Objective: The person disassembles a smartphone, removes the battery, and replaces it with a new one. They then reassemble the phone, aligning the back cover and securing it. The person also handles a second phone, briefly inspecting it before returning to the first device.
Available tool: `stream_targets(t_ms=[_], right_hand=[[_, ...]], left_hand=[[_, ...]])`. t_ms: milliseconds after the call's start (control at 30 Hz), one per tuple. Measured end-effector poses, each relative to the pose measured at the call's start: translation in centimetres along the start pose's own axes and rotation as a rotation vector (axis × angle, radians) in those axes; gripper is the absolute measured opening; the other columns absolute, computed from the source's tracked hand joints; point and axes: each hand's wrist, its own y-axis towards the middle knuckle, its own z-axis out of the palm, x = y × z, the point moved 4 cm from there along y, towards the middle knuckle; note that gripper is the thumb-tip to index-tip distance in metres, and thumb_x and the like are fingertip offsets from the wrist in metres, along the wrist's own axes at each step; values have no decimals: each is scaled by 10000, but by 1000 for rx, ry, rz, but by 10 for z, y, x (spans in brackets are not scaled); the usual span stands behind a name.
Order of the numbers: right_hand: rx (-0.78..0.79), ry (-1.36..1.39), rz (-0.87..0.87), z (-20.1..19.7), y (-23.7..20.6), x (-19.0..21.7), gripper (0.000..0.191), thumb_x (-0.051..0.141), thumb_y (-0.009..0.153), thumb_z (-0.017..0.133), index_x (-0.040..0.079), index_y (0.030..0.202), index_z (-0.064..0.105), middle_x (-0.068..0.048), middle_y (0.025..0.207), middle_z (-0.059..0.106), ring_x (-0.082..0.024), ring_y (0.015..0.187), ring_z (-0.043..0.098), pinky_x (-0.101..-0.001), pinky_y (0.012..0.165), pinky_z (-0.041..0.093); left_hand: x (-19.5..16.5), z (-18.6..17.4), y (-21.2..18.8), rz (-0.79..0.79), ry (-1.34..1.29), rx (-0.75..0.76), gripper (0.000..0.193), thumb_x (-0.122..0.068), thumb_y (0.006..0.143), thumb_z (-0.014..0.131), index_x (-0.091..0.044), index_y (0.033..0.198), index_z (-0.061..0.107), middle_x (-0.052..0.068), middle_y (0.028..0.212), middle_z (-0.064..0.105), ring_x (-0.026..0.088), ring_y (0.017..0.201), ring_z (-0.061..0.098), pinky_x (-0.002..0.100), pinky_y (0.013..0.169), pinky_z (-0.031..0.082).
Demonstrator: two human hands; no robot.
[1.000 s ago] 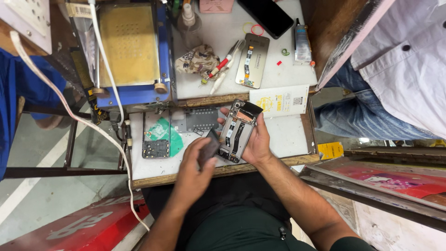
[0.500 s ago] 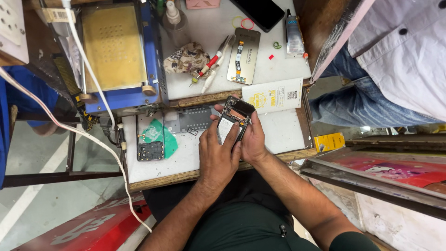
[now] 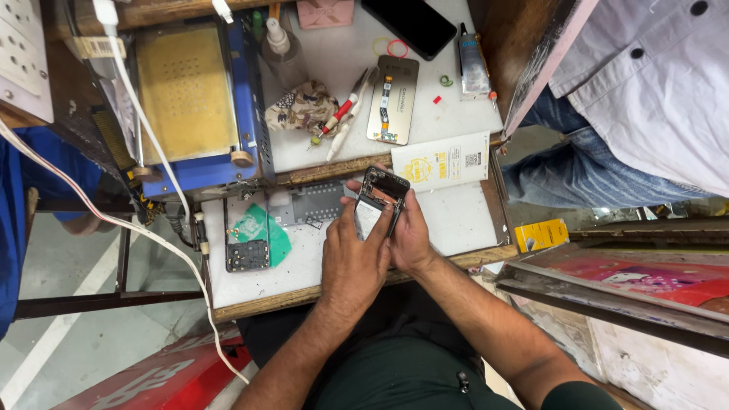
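Observation:
An opened smartphone (image 3: pixel 378 199) with its back cover off and its insides showing is held over the white work surface (image 3: pixel 456 220). My right hand (image 3: pixel 412 235) grips it along its right edge. My left hand (image 3: pixel 353 258) lies over its lower left part, with the fingers pressing on the exposed insides near a white component. Whether my left hand holds a tool is hidden. A grey metal phone frame (image 3: pixel 307 203) lies just left of the phone.
A blue heating plate machine (image 3: pixel 190 99) stands at the back left, with white cables across it. A green circuit piece (image 3: pixel 258 231), a phone screen part (image 3: pixel 392 100), a black phone (image 3: pixel 410 23), a rag (image 3: pixel 304 106), a glue tube (image 3: pixel 474 64) lie around. Another person in jeans (image 3: pixel 592 167) sits on the right.
My left hand has moved from the lower left up onto the phone and now covers its lower part. The phone has stayed in my right hand, shifting slightly toward the table's middle.

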Motion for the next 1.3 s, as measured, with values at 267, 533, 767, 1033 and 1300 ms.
stream_targets(t_ms=[267,533,767,1033,1300], right_hand=[[-45,-99,21,-1,-1,0,694,595,1086,156,213,1665,174,-243,1559,436,-399,1401,495,-548,1153,477],[-82,-67,33,5,2,2,707,622,1076,164,220,1657,205,-215,1539,455,-392,1394,493,-556,1116,491],[-77,-46,22,4,-1,4,716,630,1075,166,209,1652,222,-226,1552,444,-399,1407,488,-555,1132,487],[-84,-51,25,8,0,4,710,640,1060,164,233,1638,233,-224,1543,460,-410,1386,511,-550,1123,488],[-118,-44,47,5,1,3,713,645,1055,157,235,1630,256,-218,1522,486,-415,1372,525,-552,1119,491]], left_hand=[[-8,-3,3,-12,117,8,640,-191,836,756,-238,1448,573,344,1376,441,424,1122,559,522,821,563],[-9,-1,3,20,237,-65,592,-200,902,722,-221,1476,576,354,1369,480,438,1118,568,505,769,568],[-4,6,-6,0,44,-153,554,-255,861,774,-49,1351,620,326,1427,476,460,1249,535,545,940,533],[0,9,-8,45,25,-217,532,-279,881,777,-56,1344,643,344,1416,479,468,1265,524,544,971,526],[2,22,-8,-2,52,-180,510,-300,951,704,-70,1399,621,337,1449,467,450,1318,481,537,982,479]])
